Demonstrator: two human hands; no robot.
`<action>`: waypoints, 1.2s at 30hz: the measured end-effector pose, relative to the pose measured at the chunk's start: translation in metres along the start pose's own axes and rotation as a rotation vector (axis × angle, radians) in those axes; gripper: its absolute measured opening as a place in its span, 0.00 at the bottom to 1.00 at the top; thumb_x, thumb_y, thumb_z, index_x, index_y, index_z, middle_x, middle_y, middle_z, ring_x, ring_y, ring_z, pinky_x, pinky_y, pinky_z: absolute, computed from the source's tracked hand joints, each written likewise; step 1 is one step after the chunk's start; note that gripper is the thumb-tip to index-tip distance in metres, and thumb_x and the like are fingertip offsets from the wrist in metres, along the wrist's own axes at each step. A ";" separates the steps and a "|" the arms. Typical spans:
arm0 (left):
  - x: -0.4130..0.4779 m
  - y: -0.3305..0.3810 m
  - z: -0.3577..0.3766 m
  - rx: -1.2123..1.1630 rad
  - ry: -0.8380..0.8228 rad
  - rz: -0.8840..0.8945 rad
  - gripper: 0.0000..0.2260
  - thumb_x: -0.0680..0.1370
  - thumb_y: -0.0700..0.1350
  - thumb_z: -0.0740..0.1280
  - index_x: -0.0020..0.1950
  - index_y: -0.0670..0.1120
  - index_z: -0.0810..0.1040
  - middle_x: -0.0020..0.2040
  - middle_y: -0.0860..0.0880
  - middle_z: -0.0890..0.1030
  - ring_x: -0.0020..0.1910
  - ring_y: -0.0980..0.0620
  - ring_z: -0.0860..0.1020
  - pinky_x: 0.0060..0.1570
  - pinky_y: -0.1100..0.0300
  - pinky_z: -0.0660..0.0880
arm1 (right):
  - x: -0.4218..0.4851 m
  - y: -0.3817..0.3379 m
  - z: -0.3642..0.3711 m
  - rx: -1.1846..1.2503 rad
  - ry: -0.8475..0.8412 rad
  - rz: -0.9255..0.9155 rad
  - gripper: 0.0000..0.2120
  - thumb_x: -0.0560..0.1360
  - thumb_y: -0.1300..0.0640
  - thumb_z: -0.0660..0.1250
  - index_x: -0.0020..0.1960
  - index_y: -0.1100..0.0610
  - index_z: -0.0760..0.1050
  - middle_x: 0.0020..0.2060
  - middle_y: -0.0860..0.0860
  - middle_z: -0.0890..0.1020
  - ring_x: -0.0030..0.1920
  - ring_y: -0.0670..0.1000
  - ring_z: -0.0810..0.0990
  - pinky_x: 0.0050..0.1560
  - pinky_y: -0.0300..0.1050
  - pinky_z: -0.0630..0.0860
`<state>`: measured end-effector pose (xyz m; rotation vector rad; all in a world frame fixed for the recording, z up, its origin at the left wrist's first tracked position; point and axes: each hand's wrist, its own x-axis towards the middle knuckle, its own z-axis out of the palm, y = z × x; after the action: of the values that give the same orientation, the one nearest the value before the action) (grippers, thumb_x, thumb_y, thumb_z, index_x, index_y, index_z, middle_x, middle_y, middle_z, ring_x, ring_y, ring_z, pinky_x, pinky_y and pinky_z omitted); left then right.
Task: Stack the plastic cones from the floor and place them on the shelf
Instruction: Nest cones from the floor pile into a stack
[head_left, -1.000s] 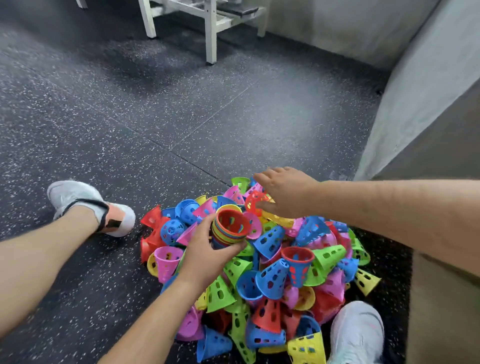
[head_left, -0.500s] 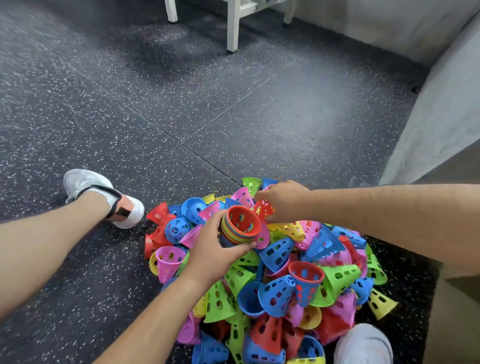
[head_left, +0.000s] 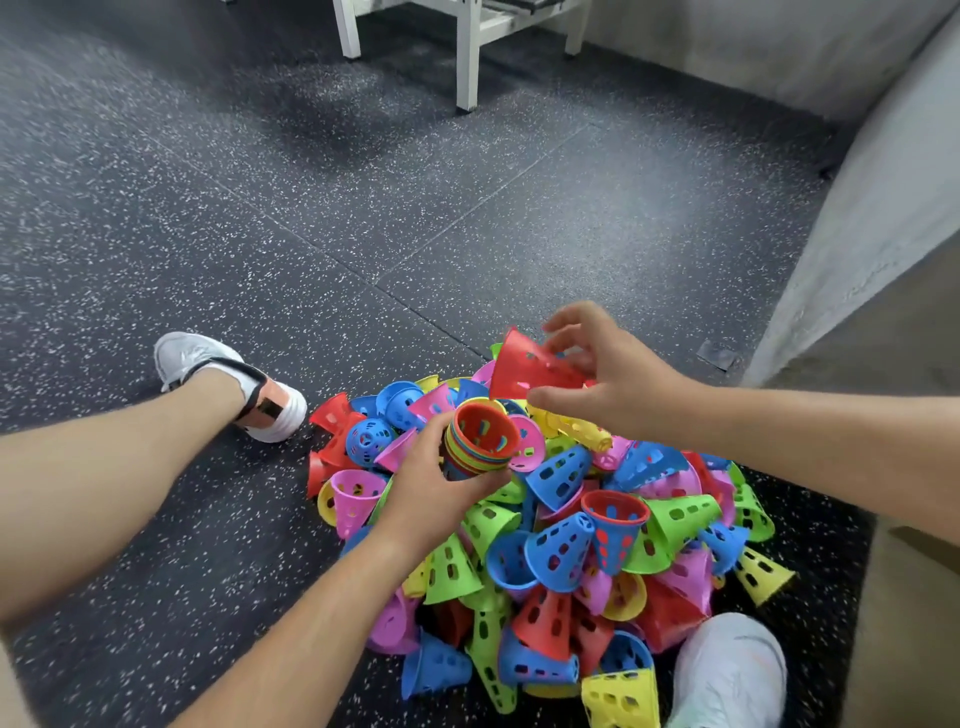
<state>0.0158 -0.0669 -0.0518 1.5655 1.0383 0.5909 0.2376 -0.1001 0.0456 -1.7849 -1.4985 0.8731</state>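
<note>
A heap of loose perforated plastic cones (head_left: 561, 551) in red, blue, green, yellow and pink lies on the dark speckled floor between my feet. My left hand (head_left: 436, 483) grips a nested stack of cones (head_left: 480, 441), its open red mouth facing up, just above the heap's far left part. My right hand (head_left: 608, 379) holds a single red cone (head_left: 524, 366) by its narrow end, wide end pointing left, lifted a little above and behind the stack. No shelf shows in this view.
My left foot in a white shoe (head_left: 228, 384) rests left of the heap, my right shoe (head_left: 727, 670) at its near right edge. A white-legged bench frame (head_left: 467, 57) stands far back. A grey wall (head_left: 857, 218) rises on the right.
My right hand went from reaching into the far side of the heap to lifting out a red cone. The left hand kept its grip on the stack. The camera view shifted slightly.
</note>
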 end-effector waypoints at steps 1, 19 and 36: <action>-0.003 0.002 0.001 -0.012 -0.004 0.002 0.25 0.69 0.42 0.83 0.61 0.50 0.78 0.54 0.53 0.84 0.49 0.67 0.80 0.48 0.75 0.71 | -0.011 -0.002 0.002 0.085 -0.030 -0.028 0.31 0.71 0.57 0.78 0.67 0.45 0.65 0.52 0.48 0.78 0.47 0.50 0.84 0.53 0.48 0.80; -0.041 0.076 -0.036 0.095 -0.155 0.156 0.27 0.67 0.49 0.84 0.61 0.58 0.77 0.53 0.57 0.85 0.52 0.57 0.84 0.57 0.57 0.79 | -0.046 -0.066 0.002 -0.060 0.048 -0.251 0.24 0.65 0.47 0.79 0.53 0.48 0.69 0.45 0.41 0.78 0.44 0.41 0.76 0.48 0.37 0.72; 0.001 0.017 0.005 0.115 -0.190 0.032 0.30 0.68 0.44 0.84 0.65 0.51 0.75 0.56 0.57 0.81 0.50 0.71 0.78 0.50 0.76 0.70 | 0.016 0.069 -0.013 -0.917 -0.285 0.114 0.34 0.74 0.42 0.69 0.75 0.51 0.63 0.65 0.54 0.73 0.65 0.59 0.74 0.63 0.52 0.72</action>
<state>0.0259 -0.0690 -0.0370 1.7064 0.9181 0.4009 0.2889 -0.0952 -0.0052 -2.4680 -2.2289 0.5191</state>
